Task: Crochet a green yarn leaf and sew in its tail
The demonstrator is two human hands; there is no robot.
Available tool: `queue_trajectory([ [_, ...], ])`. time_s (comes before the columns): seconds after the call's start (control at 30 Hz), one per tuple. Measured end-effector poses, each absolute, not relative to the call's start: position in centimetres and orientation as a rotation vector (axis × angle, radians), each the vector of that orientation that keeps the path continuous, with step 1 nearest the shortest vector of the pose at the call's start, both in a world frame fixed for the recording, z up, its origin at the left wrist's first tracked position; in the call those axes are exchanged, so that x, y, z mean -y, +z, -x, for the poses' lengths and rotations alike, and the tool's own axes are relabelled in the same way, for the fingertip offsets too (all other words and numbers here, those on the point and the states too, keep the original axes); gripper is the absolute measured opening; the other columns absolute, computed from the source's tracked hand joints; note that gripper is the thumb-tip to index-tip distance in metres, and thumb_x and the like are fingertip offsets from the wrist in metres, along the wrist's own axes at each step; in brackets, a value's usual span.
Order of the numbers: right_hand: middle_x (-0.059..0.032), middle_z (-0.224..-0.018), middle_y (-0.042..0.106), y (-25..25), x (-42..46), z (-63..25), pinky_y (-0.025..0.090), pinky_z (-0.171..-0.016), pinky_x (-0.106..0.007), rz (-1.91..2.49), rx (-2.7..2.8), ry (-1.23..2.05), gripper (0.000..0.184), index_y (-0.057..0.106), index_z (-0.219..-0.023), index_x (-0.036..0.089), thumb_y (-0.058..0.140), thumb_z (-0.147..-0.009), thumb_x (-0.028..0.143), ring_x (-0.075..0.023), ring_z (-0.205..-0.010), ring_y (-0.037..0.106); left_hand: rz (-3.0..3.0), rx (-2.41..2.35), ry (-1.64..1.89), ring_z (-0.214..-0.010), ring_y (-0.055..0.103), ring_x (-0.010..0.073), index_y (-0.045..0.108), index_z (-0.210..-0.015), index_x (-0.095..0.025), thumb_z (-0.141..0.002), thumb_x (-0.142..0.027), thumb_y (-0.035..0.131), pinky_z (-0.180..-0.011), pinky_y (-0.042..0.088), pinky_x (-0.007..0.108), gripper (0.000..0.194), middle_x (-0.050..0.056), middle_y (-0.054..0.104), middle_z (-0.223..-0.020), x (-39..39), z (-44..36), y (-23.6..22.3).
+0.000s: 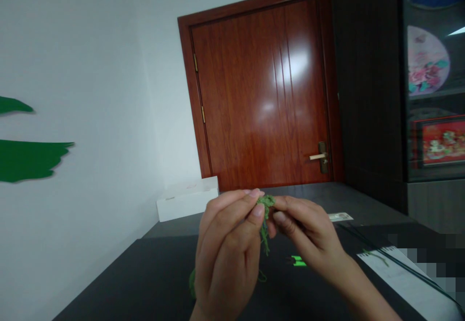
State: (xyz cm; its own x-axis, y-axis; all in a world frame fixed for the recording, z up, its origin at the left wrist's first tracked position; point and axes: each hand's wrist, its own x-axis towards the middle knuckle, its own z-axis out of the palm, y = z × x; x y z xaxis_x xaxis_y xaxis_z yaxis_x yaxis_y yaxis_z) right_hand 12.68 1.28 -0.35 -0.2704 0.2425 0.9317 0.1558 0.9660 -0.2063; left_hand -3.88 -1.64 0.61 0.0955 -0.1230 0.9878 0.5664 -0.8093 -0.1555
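Both my hands are raised in front of me above a dark table point(152, 272). A small clump of green thread point(267, 204) sits between their fingertips, with loose strands hanging down below it. My left hand point(227, 253) pinches the clump from the left with thumb and fingers. From the right, my right hand point(308, 234) pinches the same clump. A strand of green thread trails down behind my left wrist.
A white box point(187, 200) lies at the table's far left by the wall. A bright green small tool point(298, 262) lies on the table under my right hand. White paper point(407, 277) with a dark cord lies right. A red-brown door point(261, 93) and dark cabinet point(366, 88) stand behind.
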Motion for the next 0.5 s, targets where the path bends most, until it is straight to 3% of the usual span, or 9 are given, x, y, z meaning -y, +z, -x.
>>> queue_trajectory([
  [0.13,0.001,-0.074,0.068,-0.32,-1.21,-12.82,0.05,-0.067,-0.027,0.283,1.869,0.054,0.026,0.066,-0.119,0.025,0.05,-0.101,0.014,-0.0138,-0.067,0.064,1.851,0.358,-1.703,-0.11,0.071,0.0257,0.072,-0.115,-0.018,-0.074,0.012,0.072,-0.091,0.064,0.042,0.051,0.007,0.077,-0.117,1.77,3.96,1.01],
  [0.33,-0.0009,-0.077,0.066,-0.24,-1.22,-13.54,0.048,-0.062,-0.029,0.325,1.906,-0.135,0.035,0.061,-0.128,0.024,0.047,-0.099,0.009,-0.0162,-0.068,0.064,1.889,0.396,-1.667,-0.112,0.07,0.0249,0.073,-0.116,-0.017,-0.079,0.008,0.07,-0.096,0.063,0.04,0.045,0.007,0.076,-0.117,2.06,4.43,1.0],
  [0.5,0.0016,-0.073,0.067,-0.18,-1.06,-12.95,0.049,-0.066,-0.027,0.305,1.871,0.033,0.026,0.067,-0.116,0.025,0.051,-0.1,0.012,-0.0138,-0.068,0.065,1.915,0.402,-1.697,-0.113,0.069,0.0238,0.073,-0.116,-0.017,-0.079,0.007,0.069,-0.098,0.062,0.037,0.044,0.006,0.075,-0.118,2.28,4.18,0.94],
])
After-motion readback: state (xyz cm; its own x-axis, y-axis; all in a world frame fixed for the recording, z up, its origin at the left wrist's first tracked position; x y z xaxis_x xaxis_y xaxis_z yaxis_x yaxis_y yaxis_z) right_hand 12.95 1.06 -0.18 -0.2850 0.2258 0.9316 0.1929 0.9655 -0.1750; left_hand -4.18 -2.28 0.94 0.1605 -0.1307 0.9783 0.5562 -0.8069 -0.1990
